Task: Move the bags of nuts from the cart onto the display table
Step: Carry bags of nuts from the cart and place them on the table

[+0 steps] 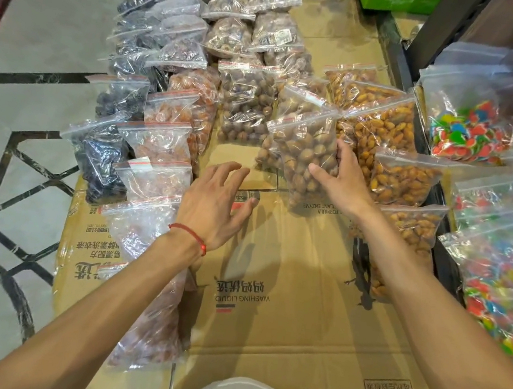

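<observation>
My right hand [340,181] grips a clear zip bag of brown nuts [303,155] by its right side, the bag lying in the middle of the cardboard-covered display table [286,292]. My left hand [216,202], with a red string at the wrist, hovers with fingers spread just left of that bag and holds nothing. More bags of brown nuts [245,104] lie in a column behind. Bags of orange almonds [382,128] form a column to the right, partly under my right forearm.
Columns of bagged dried fruit [162,146] and dark dried fruit [104,153] run along the table's left side. Bags of coloured candies [470,131] fill a dark-framed cart [401,67] at the right. Grey tiled floor [14,169] lies to the left.
</observation>
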`<state>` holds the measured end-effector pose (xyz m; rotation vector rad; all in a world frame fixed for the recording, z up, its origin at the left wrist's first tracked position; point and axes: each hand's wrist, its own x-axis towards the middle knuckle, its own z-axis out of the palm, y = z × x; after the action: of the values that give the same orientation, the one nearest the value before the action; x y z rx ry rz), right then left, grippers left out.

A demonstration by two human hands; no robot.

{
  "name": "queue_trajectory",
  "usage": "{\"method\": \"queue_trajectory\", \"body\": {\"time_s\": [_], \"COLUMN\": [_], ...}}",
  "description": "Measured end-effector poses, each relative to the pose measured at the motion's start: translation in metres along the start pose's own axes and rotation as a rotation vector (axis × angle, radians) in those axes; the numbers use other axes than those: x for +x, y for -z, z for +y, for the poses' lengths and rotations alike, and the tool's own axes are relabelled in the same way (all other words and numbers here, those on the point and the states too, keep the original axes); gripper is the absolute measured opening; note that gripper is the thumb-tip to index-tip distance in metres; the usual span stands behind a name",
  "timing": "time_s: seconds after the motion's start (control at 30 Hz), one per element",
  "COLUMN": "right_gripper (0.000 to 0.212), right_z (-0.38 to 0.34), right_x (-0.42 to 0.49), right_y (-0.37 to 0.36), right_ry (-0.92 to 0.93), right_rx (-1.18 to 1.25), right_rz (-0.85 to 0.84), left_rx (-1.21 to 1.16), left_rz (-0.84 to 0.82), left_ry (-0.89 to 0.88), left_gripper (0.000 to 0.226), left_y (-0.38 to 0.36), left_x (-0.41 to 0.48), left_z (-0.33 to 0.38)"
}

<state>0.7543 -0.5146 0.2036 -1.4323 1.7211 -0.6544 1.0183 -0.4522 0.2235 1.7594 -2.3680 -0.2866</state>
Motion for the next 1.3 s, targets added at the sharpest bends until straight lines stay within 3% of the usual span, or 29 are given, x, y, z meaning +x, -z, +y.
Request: {"method": "queue_trajectory", "body": {"time_s": [0.33, 0.53, 0.8, 0.97, 1.13, 1.3], "right_gripper": [0.086, 0.080, 0.049, 0.049, 0.051, 0.055], "right_z": [0.008, -0.007, -0.001, 0.020, 0.039, 0.047], "right_x": [-0.004, -0.031, -0.104, -0.149, -0.204, -0.261], "right_y": [0.001, -0.003, 0.005, 0.011, 0.017, 0.009], "right_ry": [0.041, 0.056, 0.336, 0.410, 0.361, 0.180], "right_rx": [-0.129, -0.140, -0.457, -0.631, -0.793, -0.839], "right_rz": [-0.049, 0.076, 0.168, 0.176, 0.177, 0.255], "left_rx": [0.040, 0.067, 0.122, 0.147, 0.198, 0.165], "left_rz": [-0.026, -0.013, 0.004, 0.003, -0.043, -0.088], "left_ry": [-0.013, 0.017, 0.010, -0.037, -0.137, -0.288], "left_gripper": [0.051, 0.052, 0.050, 0.053, 0.058, 0.060], "left_y": [0.000, 0.015, 0.022, 0.012, -0.003, -0.008], "left_x": [-0.014, -0.019, -0.037, -0.056, -0.076, -0.094], "left_z": [0.012, 0.014, 0.038, 0.062, 0.080, 0.085]}}
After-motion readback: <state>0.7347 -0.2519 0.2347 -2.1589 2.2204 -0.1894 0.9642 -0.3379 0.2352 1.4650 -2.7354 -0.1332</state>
